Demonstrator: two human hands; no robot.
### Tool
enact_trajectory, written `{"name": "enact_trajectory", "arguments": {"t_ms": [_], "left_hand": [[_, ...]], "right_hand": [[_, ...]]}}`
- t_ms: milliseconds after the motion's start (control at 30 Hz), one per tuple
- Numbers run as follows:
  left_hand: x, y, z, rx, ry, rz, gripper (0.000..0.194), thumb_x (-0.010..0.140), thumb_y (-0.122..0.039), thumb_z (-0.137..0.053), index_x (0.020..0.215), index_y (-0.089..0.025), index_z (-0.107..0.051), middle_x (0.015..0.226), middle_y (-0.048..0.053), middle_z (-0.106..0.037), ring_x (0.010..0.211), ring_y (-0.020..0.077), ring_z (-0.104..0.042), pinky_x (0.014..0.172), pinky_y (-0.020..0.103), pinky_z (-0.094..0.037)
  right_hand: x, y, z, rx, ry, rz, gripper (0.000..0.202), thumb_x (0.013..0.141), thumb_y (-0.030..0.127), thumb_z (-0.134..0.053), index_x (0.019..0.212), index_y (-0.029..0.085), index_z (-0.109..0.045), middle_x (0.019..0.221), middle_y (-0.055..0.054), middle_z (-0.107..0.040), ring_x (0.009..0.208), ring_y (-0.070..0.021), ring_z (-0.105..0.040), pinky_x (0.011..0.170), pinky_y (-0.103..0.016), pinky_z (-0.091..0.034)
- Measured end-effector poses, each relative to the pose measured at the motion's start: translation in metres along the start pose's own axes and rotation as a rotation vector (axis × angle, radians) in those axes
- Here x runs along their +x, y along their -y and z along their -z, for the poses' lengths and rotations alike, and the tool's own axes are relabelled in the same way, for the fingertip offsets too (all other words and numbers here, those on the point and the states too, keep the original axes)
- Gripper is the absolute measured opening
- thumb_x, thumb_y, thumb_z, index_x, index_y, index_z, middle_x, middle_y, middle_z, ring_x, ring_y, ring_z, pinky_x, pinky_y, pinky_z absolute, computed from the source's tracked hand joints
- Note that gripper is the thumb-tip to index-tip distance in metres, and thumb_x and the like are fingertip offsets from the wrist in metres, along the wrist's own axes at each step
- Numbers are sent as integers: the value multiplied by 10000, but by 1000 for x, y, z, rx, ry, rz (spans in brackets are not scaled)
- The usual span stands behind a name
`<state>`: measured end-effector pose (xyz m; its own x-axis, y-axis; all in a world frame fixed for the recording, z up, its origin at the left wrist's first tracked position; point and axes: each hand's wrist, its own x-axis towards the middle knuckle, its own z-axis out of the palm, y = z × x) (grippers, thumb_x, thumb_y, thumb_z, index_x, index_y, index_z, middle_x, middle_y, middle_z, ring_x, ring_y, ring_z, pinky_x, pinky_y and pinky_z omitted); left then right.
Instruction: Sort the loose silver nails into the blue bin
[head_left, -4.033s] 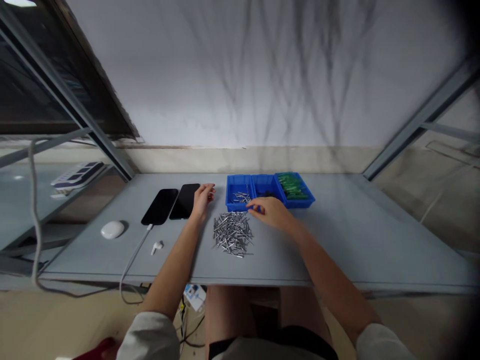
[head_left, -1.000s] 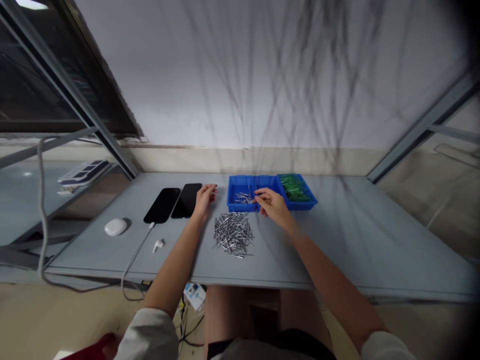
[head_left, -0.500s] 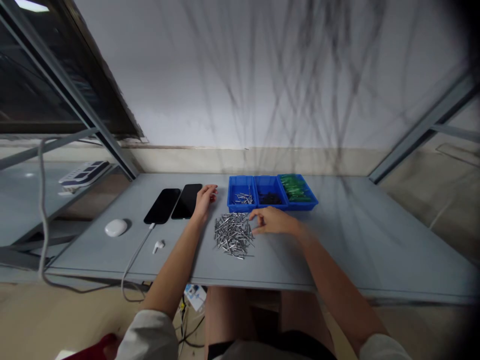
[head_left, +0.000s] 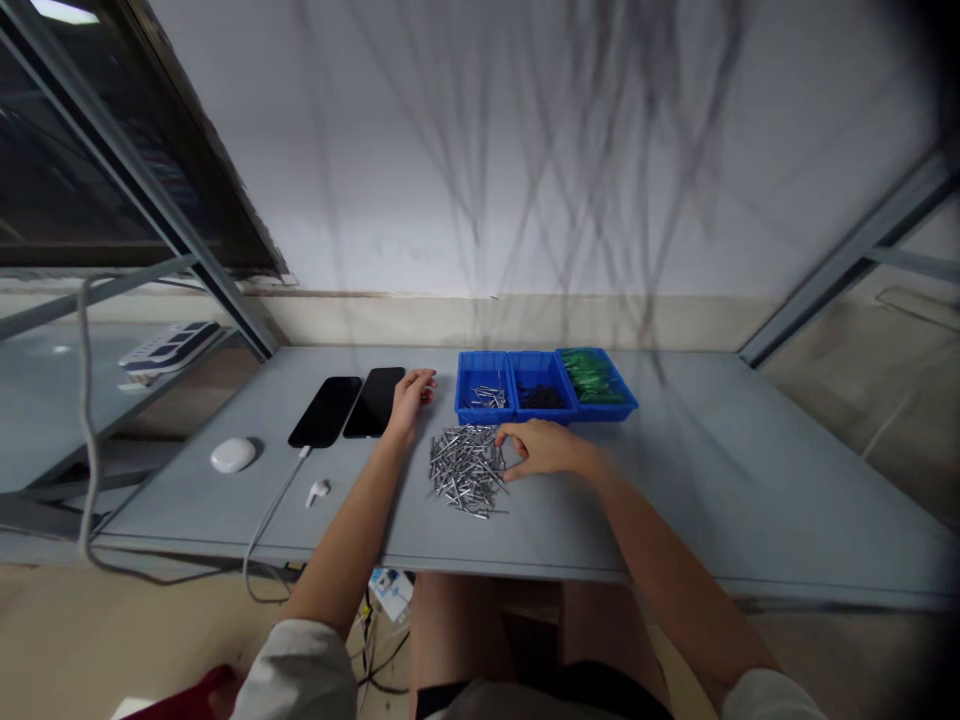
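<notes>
A heap of thin silver metal pins point(head_left: 466, 468) lies on the grey table in front of me. My right hand point(head_left: 541, 446) is at the heap's right edge, its thumb and index finger apart around the outermost pins. No pin shows clearly between those fingertips. My left hand point(head_left: 411, 400) rests on the table to the left, beside a black phone point(head_left: 373, 404), with its fingers loosely bent and apart and nothing visible in them. Behind the heap, a blue bin point(head_left: 463, 372) contains several similar pins.
A second blue bin point(head_left: 534, 362) has small dark pieces, and a third bin point(head_left: 616, 410) has green pieces. Another phone point(head_left: 324, 412) is plugged into a white cable point(head_left: 279, 495). A white earbud point(head_left: 318, 490) and its case point(head_left: 232, 455) lie at left.
My right hand has shifted slightly, its thumb lower and farther from the index finger at the heap's edge. My left hand stays put.
</notes>
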<state>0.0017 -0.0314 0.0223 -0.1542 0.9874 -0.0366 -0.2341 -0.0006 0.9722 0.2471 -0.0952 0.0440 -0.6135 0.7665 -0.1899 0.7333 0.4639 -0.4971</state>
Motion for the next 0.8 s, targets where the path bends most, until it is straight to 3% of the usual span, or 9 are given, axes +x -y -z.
{"name": "enact_trajectory", "arguments": {"t_ms": [500, 667, 800], "left_hand": [[-2, -2, -1, -6, 2, 10, 368, 581, -435, -750, 793, -158, -633, 674, -19, -547, 522, 47, -439, 518, 193, -342], [-1, -2, -1, -1, 9, 3, 362, 585, -433, -746, 794, -160, -634, 681, -14, -549, 522, 53, -440, 512, 198, -339], [0, 0, -1, 11, 10, 7, 349, 594, -433, -741, 791, -165, -634, 679, -15, -552, 516, 53, -440, 512, 201, -333]], "right_hand": [[-3, -5, 3, 139, -38, 55, 497, 638, 421, -767, 1048, 179, -620, 634, 44, -572, 583, -131, -523, 528, -240, -306], [-4, 1, 5, 391, -11, 148, 524, 664, 446, -754, 1070, 165, -579, 648, 50, -561, 591, -120, -516, 559, -238, -370], [-3, 10, 7, 638, -2, 215, 549, 650, 431, -774, 1082, 183, -543, 790, 10, -601, 666, -117, -543, 583, -228, -412]]}}
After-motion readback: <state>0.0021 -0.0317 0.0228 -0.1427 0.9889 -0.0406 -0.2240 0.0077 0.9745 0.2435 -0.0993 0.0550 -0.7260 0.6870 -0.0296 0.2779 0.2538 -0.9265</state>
